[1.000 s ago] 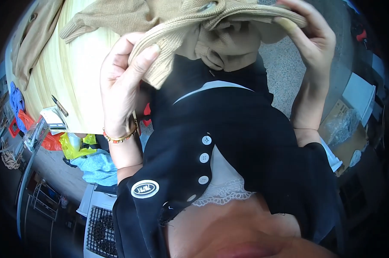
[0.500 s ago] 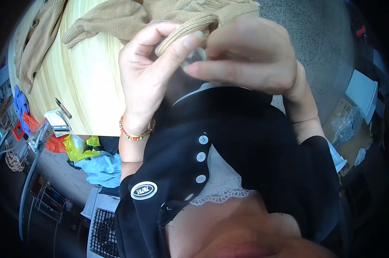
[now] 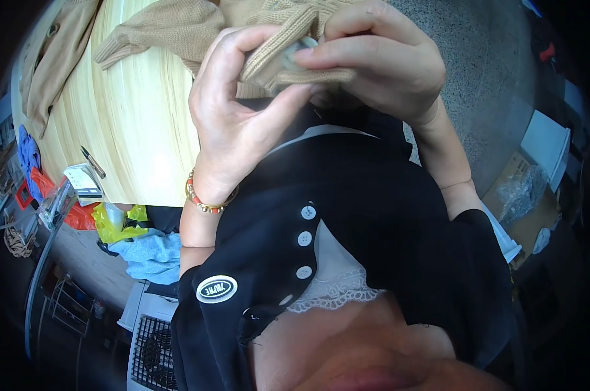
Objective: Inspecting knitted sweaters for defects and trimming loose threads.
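Note:
A tan knitted sweater (image 3: pixel 171 29) lies across the far side of the table, and a ribbed part of it is lifted up between my hands. My left hand (image 3: pixel 226 124) grips the ribbed band (image 3: pixel 283 47), with the thumb below and the fingers behind it. On the other side, my right hand (image 3: pixel 392 65) is closed on the same piece, its thumb and fingertips pressed into the fold. A small pale, shiny thing (image 3: pixel 296 53) shows inside the fold by the right fingertips; its kind cannot be made out.
Another tan knit garment (image 3: pixel 57 58) lies at the table's left edge. A pen (image 3: pixel 93 163) and a small white pad (image 3: pixel 83 181) rest near the table corner. Below are a yellow plastic bag (image 3: pixel 112 228) and blue cloth (image 3: pixel 148 255). Clear plastic wrap (image 3: pixel 521 194) lies at right.
The ribbed band has been spread open, so two ribbed edges now show. My right hand has shifted slightly up and is less blurred; my left hand has moved a little right.

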### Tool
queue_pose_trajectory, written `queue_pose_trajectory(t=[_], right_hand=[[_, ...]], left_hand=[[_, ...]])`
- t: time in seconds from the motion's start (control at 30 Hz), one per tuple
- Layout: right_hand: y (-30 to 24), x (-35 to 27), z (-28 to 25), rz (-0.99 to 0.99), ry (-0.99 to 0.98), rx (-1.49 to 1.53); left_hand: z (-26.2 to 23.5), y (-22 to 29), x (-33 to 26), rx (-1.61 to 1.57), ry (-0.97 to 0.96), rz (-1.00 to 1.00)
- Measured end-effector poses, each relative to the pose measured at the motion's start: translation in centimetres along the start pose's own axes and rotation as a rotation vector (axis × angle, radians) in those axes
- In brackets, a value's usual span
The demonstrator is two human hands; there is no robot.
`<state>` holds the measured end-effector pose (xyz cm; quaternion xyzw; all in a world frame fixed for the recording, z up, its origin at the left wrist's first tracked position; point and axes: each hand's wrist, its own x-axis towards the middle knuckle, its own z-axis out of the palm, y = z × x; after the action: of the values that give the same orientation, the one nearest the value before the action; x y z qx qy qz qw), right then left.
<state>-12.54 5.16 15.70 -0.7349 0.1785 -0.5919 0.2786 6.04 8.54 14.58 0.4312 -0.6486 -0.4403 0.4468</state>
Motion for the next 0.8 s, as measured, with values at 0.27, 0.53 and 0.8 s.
queue_pose_trajectory(t=[0.27,0.53,0.8], right_hand=[[-0.9,0.5,-0.6,0.3,-0.138,-0.151],[-0.8,0.4,-0.3,0.268,-0.197,-0.194],[-0.8,0.9,-0.4,0.322,-0.209,-0.065]], left_hand=[[-0.3,-1.0,-0.1,0.042,0.075,0.101],[-0.2,-2.1,-0.1,0.078,0.11,0.161],[-0.3,-1.9,-0.6,0.033,0.105,0.141]])
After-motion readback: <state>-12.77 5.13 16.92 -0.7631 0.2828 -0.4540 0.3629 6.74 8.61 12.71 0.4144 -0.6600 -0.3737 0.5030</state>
